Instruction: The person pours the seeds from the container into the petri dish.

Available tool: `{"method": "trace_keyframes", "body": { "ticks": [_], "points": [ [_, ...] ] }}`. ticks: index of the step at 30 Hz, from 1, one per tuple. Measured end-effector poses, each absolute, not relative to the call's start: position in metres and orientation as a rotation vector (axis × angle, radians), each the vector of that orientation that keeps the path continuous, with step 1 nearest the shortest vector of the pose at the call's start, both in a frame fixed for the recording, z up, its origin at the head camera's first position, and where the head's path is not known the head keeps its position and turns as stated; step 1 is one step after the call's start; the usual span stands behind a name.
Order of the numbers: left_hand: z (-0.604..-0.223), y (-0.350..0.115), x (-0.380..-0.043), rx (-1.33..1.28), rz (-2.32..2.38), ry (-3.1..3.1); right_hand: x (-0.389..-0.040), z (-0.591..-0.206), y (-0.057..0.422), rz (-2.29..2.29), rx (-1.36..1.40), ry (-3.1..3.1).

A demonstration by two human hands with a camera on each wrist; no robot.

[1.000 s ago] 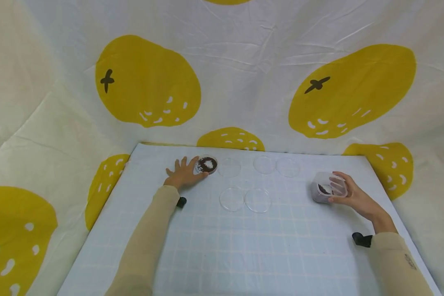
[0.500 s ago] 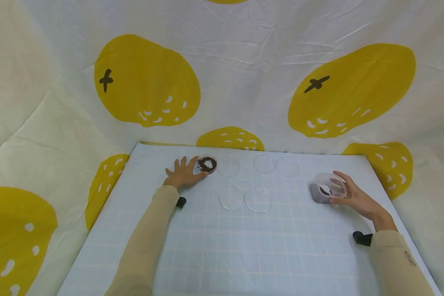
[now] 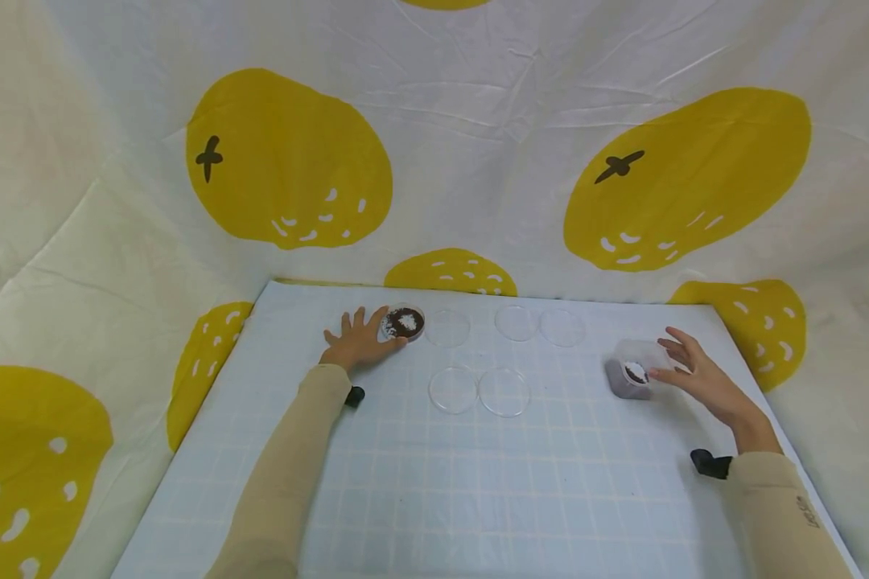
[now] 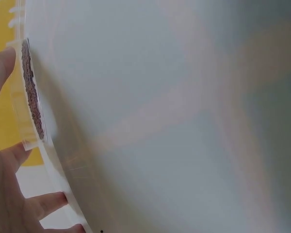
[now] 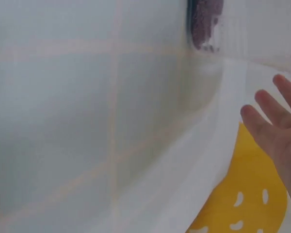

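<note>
On the far left of the table, in the head view, is a round clear petri dish (image 3: 405, 323) with dark soil-like stuff and white bits in it. My left hand (image 3: 358, 342) holds it between thumb and index finger, other fingers spread on the tabletop. The left wrist view shows the dark layer (image 4: 32, 92) through the dish's side. At the right stands a clear plastic tub (image 3: 628, 382), also with dark stuff and white bits inside. My right hand (image 3: 706, 384) is beside it, fingers loosely extended, the thumb close to its rim; whether it touches I cannot tell.
Several clear round dish pieces lie flat on the table (image 3: 478, 482): one (image 3: 448, 329) beside the filled dish, a back pair (image 3: 540, 325), and a nearer pair (image 3: 479, 392). A white curtain (image 3: 478, 161) with yellow fruit prints rises behind the table.
My right hand has let go of the tub and moved slightly right, its fingers opening off the side. The tub now stands on its own. My left hand has kept still.
</note>
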State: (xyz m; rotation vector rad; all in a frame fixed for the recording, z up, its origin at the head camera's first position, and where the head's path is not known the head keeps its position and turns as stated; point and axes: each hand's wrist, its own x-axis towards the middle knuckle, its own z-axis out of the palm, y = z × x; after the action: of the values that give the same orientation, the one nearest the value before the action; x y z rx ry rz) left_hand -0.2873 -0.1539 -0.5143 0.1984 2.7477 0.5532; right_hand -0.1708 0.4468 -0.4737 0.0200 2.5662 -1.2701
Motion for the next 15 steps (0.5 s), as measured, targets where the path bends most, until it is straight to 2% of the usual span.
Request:
{"method": "trace_keyframes", "body": {
  "ticks": [5, 15],
  "points": [
    [-0.516, -0.154, -0.288, 0.197, 0.557, 2.744, -0.174, -0.461, 0.429, -1.248, 0.038, 2.706],
    [-0.515, -0.154, -0.287, 0.19, 0.553, 2.749, -0.178, -0.435, 0.375, -1.346, -0.147, 2.835]
  ]
}}
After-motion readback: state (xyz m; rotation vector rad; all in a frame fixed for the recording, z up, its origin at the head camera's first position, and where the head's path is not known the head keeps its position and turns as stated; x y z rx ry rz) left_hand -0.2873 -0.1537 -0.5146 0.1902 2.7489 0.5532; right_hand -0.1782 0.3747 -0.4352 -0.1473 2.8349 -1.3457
